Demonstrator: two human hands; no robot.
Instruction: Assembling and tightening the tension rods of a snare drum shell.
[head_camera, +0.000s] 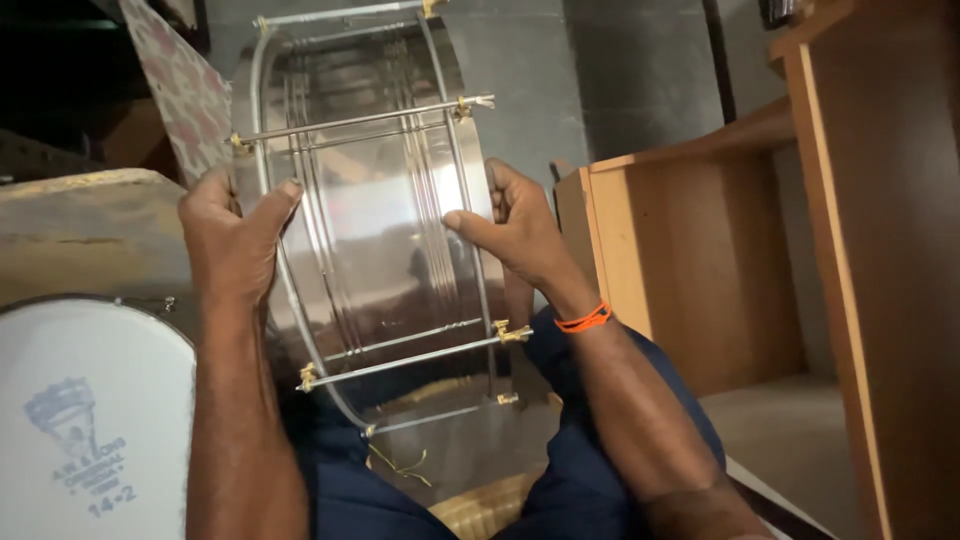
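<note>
You hold a shiny steel drum shell (375, 215) between both hands, on its side over your lap, its curved wall facing you and its two open rims to your left and right. Your left hand (232, 235) grips the left rim, the thumb pressed flat on the polished wall and the other fingers curled round the edge out of sight, so it is clamped on the shell. Your right hand (515, 225) does the same on the right rim, thumb laid across the ribbed band of the wall and the fingers wrapped behind the hoop. An orange wristband (584, 319) sits on your right wrist. Thin metal tension rods (360, 120) run across the shell from rim to rim, each ending in a brass-coloured lug (512, 333); one rod crosses above your hands and another below them. Just beside your left forearm lies a white drum head (85, 420) in its hoop, apart from the shell. To your right stands a wooden cabinet (700, 260), near your right elbow but not touching it.
</note>
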